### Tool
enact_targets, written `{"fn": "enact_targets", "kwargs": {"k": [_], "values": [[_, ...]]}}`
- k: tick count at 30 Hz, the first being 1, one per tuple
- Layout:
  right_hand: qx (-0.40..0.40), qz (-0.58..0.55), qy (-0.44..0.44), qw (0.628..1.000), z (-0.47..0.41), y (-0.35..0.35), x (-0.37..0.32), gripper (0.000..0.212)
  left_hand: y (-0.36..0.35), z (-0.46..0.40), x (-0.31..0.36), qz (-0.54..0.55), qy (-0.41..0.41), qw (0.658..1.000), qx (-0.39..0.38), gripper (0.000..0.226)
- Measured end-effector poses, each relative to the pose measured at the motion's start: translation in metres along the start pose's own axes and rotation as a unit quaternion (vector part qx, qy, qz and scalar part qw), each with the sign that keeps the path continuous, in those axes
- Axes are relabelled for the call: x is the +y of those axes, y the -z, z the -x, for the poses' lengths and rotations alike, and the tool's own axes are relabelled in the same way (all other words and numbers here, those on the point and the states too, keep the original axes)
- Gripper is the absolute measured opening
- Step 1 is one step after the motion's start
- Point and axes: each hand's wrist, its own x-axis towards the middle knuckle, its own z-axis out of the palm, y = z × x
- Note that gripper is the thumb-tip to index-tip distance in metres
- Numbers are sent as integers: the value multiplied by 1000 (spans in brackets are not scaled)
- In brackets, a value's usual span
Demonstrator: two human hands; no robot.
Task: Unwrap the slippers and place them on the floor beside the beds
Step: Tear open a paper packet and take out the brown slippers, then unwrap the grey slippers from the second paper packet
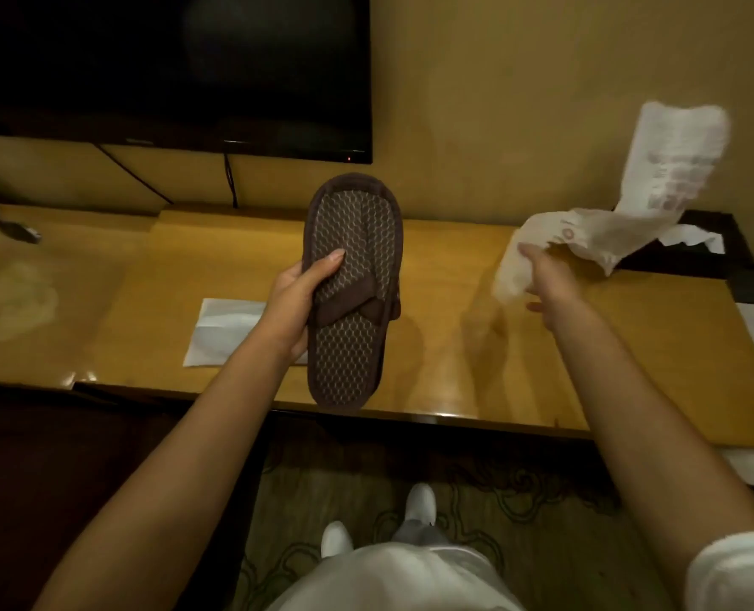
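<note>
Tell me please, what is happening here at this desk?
A person stands at a wooden desk under a dark TV. The left hand holds brown slippers, pressed together, soles outward, above the desk. The right hand holds the white wrapper, already off the slippers and lifted out to the side. Another white packet lies flat on the desk behind the left hand. The slippers are not on the floor yet.

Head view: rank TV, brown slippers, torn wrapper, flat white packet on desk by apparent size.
1. TV, cropped by the frame.
2. brown slippers and torn wrapper: too close to rank; both held nearer the camera.
3. flat white packet, partly hidden by the left hand.
</note>
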Motion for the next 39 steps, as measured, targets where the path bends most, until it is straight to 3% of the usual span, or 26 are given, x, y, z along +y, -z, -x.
{"fn": "enact_targets", "kwargs": {"k": [3, 6, 8, 14, 20, 25, 28, 32, 34, 36, 39], "values": [[-76, 94, 59, 991, 25, -43, 19, 66, -3, -6, -8, 1, -1, 1000, 12, 39], [-285, 38, 80, 954, 63, -79, 30, 52, -2, -10, -17, -26, 11, 999, 18, 42], [-369, -13, 84, 926, 81, -93, 31, 54, 1, -10, -23, -60, 28, 998, 10, 42], [-314, -18, 111, 943, 82, -100, 35, 33, 14, -10, -38, -109, 97, 989, -22, 50], [-240, -128, 44, 961, 75, -98, 55, 22, 26, -11, -57, -117, 132, 984, -29, 59], [-173, -244, -13, 954, 57, -82, 68, 29, 57, -8, -68, -202, 135, 970, -12, 30], [-163, -278, -32, 946, 51, -77, 79, 35, 60, -9, -75, -199, 121, 972, 10, 24], [-139, -314, -41, 939, 46, -76, 87, 32, 53, -2, -90, -184, 150, 971, -39, 23], [-128, -316, -40, 939, 40, -75, 87, 26, 43, 4, -98, -170, 178, 965, -86, 26], [-91, -283, -34, 954, 30, -74, 86, 21, 23, 7, -112, -225, 182, 951, -105, 29], [-19, -196, -41, 980, 11, -73, 89, 34, -10, 9, -143, -303, 180, 929, -114, 38]]}}
